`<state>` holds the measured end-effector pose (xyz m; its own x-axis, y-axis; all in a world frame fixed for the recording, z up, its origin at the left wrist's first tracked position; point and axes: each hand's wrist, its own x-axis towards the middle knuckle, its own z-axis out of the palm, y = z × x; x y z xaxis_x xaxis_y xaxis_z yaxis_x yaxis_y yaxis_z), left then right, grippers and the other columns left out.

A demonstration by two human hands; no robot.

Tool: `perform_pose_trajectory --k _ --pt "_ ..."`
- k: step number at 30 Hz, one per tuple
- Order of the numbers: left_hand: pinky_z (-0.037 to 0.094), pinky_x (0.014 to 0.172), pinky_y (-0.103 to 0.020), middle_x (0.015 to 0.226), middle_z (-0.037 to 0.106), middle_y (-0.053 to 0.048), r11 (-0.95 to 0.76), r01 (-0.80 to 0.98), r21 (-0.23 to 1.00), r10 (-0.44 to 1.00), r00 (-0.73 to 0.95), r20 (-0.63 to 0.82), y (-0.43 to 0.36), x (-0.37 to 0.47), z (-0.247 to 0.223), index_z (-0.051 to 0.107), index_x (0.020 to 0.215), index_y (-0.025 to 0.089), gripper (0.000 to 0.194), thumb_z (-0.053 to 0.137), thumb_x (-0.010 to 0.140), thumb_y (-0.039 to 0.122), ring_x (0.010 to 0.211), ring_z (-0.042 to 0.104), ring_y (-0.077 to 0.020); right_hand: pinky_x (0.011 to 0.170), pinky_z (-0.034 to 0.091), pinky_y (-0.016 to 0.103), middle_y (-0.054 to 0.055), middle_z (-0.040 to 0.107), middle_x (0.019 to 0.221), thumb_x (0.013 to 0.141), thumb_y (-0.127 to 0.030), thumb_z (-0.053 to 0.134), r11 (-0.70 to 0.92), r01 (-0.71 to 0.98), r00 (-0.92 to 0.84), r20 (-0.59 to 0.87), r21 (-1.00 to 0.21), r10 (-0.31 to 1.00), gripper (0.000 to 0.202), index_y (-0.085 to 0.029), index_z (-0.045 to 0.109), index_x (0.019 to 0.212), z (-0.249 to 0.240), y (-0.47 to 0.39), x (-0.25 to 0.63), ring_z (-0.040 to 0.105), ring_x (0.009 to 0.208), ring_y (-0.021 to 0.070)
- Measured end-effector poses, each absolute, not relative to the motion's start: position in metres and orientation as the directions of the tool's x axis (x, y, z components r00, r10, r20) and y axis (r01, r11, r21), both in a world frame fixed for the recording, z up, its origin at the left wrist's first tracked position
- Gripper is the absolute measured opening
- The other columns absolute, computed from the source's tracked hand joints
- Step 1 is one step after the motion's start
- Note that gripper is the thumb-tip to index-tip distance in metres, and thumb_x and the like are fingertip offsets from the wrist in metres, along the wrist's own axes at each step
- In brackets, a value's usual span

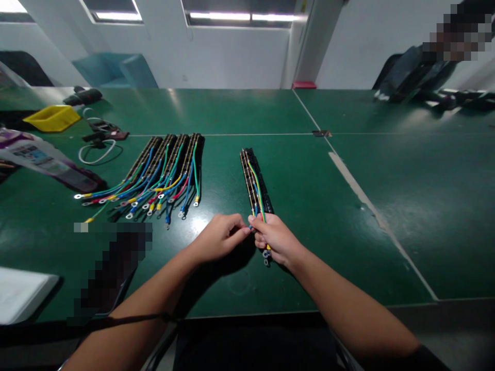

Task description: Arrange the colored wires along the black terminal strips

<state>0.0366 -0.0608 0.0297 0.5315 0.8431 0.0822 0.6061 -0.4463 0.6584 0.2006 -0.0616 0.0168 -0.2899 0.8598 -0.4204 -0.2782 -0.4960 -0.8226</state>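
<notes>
In front of me a long black terminal strip (249, 178) with brass-coloured metal parts lies on the green table. Blue, yellow and green wires (258, 188) run along it toward me. My right hand (276, 238) is closed around the wire bundle at the strip's near end, and ring terminals (266, 255) stick out below the fingers. From the left, my left hand (224, 236) meets it with thumb and forefinger pinched on a blue wire (251, 225). The wire's end is hidden by the fingers.
Several similar wired strips (170, 154) lie side by side at left, their ring terminals fanned toward me. Around them are a plastic bottle (46, 159), a white cable (96, 153), a yellow tray (52, 118) and a blurred-out dark object (112, 268). A person (410, 72) sits far right.
</notes>
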Motion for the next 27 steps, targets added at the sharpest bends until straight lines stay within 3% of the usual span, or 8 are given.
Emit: perform_pose_trajectory --k 7,14,27 --pt "0.031 0.054 -0.019 0.062 0.057 0.003 -0.472 0.549 0.69 0.822 0.556 0.12 -0.0574 0.0346 0.0322 0.06 0.072 0.014 0.024 0.056 0.086 0.034 0.056 0.048 -0.0077 0.034 0.021 0.015 -0.012 0.033 0.048 0.075 -0.035 0.068 -0.492 -0.262 -0.286 -0.42 -0.83 0.861 0.033 -0.02 0.039 0.072 0.016 -0.0615 0.2014 0.025 0.035 0.0012" --pt "0.029 0.054 -0.02 0.061 0.055 0.002 -0.479 0.568 0.669 0.823 0.555 0.118 -0.0586 0.0368 0.034 0.061 0.073 0.013 0.029 0.049 0.09 0.034 0.055 0.046 -0.0084 0.034 0.021 0.015 -0.011 0.033 0.048 0.075 -0.035 0.068 -0.492 -0.237 -0.292 -0.421 -0.838 0.859 0.033 -0.019 0.039 0.071 0.0197 -0.062 0.2014 0.025 0.034 0.0012" --pt "0.03 0.05 -0.019 0.057 0.049 0.003 -0.238 0.47 0.85 0.845 0.532 -0.058 -0.0567 0.0361 0.0304 0.054 0.068 0.013 0.037 0.049 0.089 0.043 0.053 0.042 -0.0076 0.033 0.023 0.014 -0.012 0.031 0.048 0.074 -0.038 0.068 -0.491 -0.2 -0.311 -0.42 -0.848 0.852 0.033 -0.019 0.04 0.072 0.0182 -0.0619 0.2026 0.024 0.035 0.0015"
